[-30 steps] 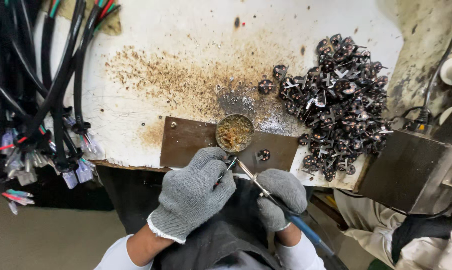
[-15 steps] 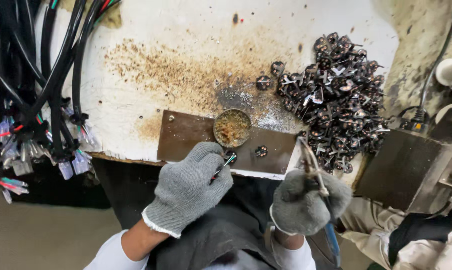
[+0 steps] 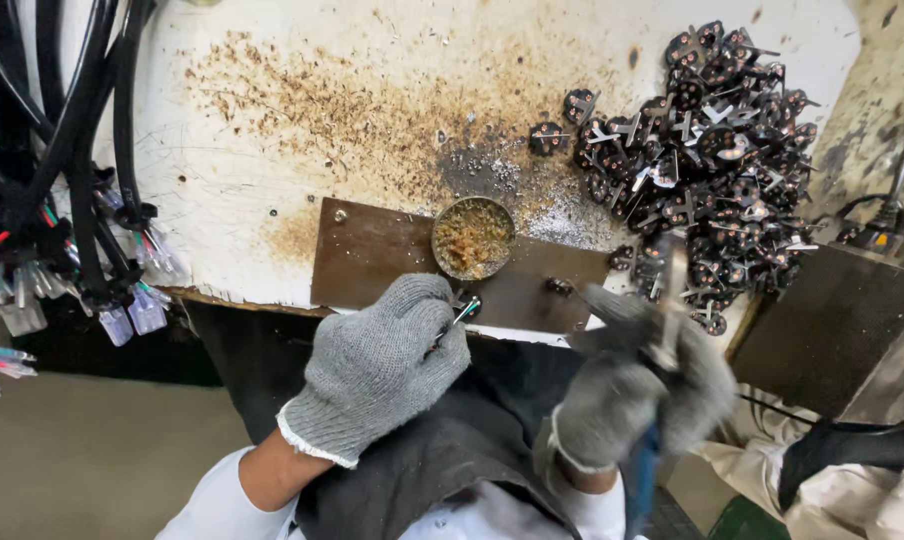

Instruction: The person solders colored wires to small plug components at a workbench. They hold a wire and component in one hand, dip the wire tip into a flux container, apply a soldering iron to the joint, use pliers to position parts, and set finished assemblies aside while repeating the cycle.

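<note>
1. Left hand (image 3: 377, 365), grey-gloved, clenched on a thin wire end (image 3: 462, 313) at the edge of the brown plate (image 3: 372, 262), just below the flux tin (image 3: 473, 238).
2. Right hand (image 3: 637, 390), blurred, grasps the soldering iron (image 3: 662, 320).
3. Risk, I judge: the iron tip near the glove could scorch it or knock over the plug pile (image 3: 707, 150).
4. The wire's long axis runs diagonally, tip pointing up-right toward the tin.

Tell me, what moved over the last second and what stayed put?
The right hand swung its blue-handled tool away from the left hand, out toward the pile of dark metal parts. The left hand kept its grip on a small wired piece by the brown plate. The little dish did not move.
</note>
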### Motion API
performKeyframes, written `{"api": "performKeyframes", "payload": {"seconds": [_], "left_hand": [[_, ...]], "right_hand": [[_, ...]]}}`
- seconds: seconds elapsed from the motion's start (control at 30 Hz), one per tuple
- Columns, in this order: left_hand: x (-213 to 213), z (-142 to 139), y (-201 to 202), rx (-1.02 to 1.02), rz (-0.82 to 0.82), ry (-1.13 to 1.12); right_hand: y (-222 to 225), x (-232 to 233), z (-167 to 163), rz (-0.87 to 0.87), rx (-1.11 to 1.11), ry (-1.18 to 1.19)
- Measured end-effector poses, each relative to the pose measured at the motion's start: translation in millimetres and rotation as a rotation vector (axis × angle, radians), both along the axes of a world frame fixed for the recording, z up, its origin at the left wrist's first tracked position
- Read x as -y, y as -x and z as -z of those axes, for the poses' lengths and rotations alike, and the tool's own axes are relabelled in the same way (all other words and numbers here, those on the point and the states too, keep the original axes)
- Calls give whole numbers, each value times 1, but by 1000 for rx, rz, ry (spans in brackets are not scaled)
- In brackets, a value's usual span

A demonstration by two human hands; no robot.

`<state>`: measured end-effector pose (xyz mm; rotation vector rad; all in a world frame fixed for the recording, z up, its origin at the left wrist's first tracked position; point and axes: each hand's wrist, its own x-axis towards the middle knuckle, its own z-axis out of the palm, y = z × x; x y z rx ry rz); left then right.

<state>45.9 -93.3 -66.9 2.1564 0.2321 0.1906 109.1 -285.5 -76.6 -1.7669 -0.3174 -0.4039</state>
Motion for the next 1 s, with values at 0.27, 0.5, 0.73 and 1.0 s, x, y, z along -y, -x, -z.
{"api": "performKeyframes", "payload": {"seconds": [0.27,0.5,0.73,1.0], "left_hand": [[3,-3,2,4,0,-7],[6,-5,13,0,-28,139],[-2,7,44,-4,216,246],[14,-5,51,42,81,297]], "right_hand": [[16,11,18,-10,-224,109],[27,16,18,-100,-243,100],[48,40,12,-510,-1170,55],[64,38,10,-350,-458,-234]]}}
